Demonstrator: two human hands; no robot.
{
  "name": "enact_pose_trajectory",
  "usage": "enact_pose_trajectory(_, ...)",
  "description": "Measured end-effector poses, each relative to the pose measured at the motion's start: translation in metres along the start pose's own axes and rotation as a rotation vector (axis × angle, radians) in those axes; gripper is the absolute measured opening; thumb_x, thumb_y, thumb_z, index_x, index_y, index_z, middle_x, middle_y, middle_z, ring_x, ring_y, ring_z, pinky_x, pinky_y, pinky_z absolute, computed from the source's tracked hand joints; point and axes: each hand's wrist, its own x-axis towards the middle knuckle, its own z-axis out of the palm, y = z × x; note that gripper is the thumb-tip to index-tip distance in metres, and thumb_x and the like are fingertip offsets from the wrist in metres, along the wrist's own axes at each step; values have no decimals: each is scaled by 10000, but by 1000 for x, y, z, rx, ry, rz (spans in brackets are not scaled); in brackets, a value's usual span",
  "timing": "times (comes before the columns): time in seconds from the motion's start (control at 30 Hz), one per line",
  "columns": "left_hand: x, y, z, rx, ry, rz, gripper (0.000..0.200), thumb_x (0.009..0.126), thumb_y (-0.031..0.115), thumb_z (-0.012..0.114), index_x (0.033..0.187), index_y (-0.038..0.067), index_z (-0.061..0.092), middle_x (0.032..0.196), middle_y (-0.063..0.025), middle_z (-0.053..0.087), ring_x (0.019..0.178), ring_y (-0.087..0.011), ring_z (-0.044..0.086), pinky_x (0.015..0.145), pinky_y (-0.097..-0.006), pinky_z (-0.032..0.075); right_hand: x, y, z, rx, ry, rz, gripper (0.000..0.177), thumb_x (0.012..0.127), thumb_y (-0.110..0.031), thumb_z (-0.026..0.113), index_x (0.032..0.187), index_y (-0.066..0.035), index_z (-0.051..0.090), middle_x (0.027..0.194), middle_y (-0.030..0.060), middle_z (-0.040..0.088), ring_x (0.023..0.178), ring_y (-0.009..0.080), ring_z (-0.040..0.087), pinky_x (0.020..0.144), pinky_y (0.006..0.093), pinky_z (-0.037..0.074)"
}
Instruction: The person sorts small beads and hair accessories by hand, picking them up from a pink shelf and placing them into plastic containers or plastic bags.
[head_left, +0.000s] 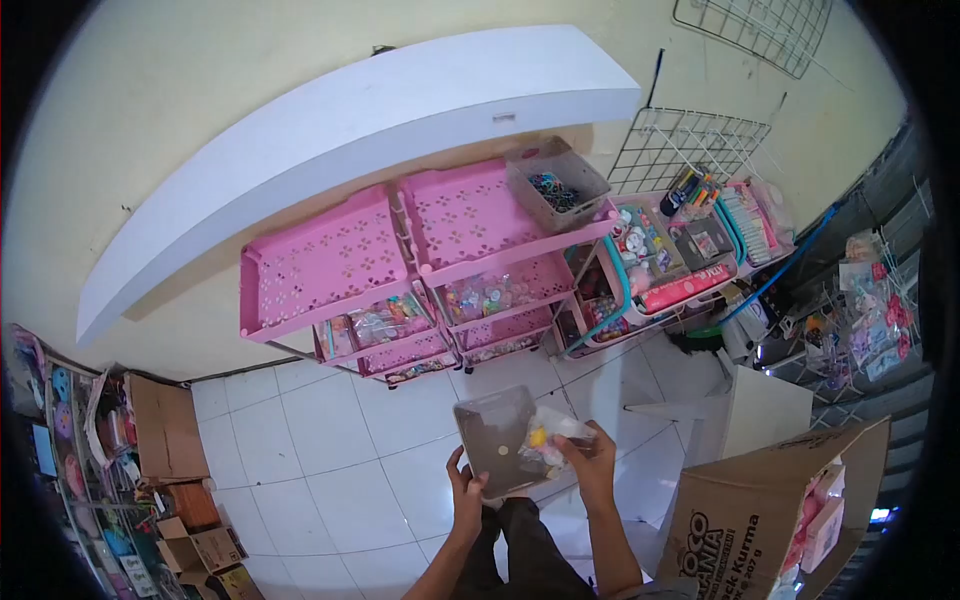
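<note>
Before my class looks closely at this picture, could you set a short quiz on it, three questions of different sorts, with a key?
1. Multiple choice: what does the right hand hold?
a) a marker pen
b) a clear bag with something yellow in it
c) a wire rack

2. True or false: the left hand holds a gray container.

3. Fill in the missing word: the open cardboard box with "Kurma" printed on it is at the lower ____ of the picture.

Key: 1, b; 2, true; 3, right.
</note>
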Motion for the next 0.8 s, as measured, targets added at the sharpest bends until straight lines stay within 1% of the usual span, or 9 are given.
enact_pose_trajectory(0.2, 10, 85, -16, -5, -44, 176, 596, 738, 208, 428, 1247, 46, 163, 1200, -125, 300, 1083, -227, 324, 906, -307, 256, -18, -57, 30, 506, 133, -221, 232, 719, 9, 546, 936, 25, 469, 862, 79, 533, 781, 142, 526, 709, 267, 423)
enact_pose_trajectory(0.3, 34, 134, -14, -48, -168, 143, 614, 728, 266, 432, 1248, 48, 188, 1218, -120, 278, 1131, -216, 272, 905, -320, 265, -28, -81, 24, 518, 115, -316, 224, 725, 7, 535, 940, 25, 475, 858, 71, 535, 780, 146, 521, 713, 269, 418)
enact_pose_trajectory(0.37, 51, 170, 4, 50, -138, 87, 575, 773, 353, 398, 1245, 70, 230, 1215, -98, 327, 1097, -221, 342, 896, -360, 290, -32, -82, 18, 496, 144, -356, 215, 729, 0, 534, 935, 25, 478, 857, 69, 535, 771, 144, 518, 705, 274, 419)
enact_pose_trajectory(0.43, 90, 192, 16, 36, -282, 33, 570, 778, 350, 385, 1240, 46, 244, 1181, -111, 367, 1075, -231, 369, 889, -372, 291, -31, -82, 12, 511, 169, -325, 210, 730, 4, 530, 934, 23, 481, 853, 74, 536, 770, 144, 522, 710, 275, 420)
enact_pose_trajectory(0.53, 155, 204, 35, 178, -152, 116, 564, 784, 349, 364, 1228, 16, 260, 1162, -124, 390, 1065, -249, 379, 881, -353, 299, -22, -76, 3, 538, 120, -265, 201, 727, 12, 533, 922, 18, 484, 854, 75, 537, 773, 147, 527, 719, 271, 422)
enact_pose_trajectory(0.6, 179, 217, 51, 551, 34, 580, 558, 757, 343, 368, 1222, 44, 290, 1014, -194, 490, 919, -280, 484, 759, -346, 392, -16, -91, 7, 503, 157, -206, 175, 719, -5, 560, 877, 4, 485, 835, 59, 530, 762, 120, 513, 710, 247, 407)
enact_pose_trajectory(0.63, 185, 225, 59, 550, 34, 585, 558, 757, 343, 368, 1222, 44, 290, 1014, -194, 490, 919, -280, 484, 759, -346, 392, -11, -99, 7, 466, 192, -141, 158, 712, -21, 588, 832, -9, 486, 816, 42, 522, 751, 93, 499, 700, 222, 391)
enact_pose_trajectory(0.73, 199, 237, 75, 770, 211, 527, 484, 749, 320, 401, 1073, -38, 430, 666, -209, 559, 673, -320, 570, 642, -385, 437, 8, -115, 1, 490, 160, -137, 166, 708, -20, 594, 833, -9, 484, 806, 41, 523, 746, 92, 504, 682, 214, 400)
enact_pose_trajectory(0.8, 206, 241, 86, 708, 202, 438, 440, 743, 298, 420, 1020, -41, 464, 666, -217, 555, 662, -318, 572, 643, -398, 435, 24, -129, -4, 480, 111, -161, 166, 707, -22, 597, 833, -6, 489, 795, 41, 527, 736, 94, 511, 665, 209, 406)
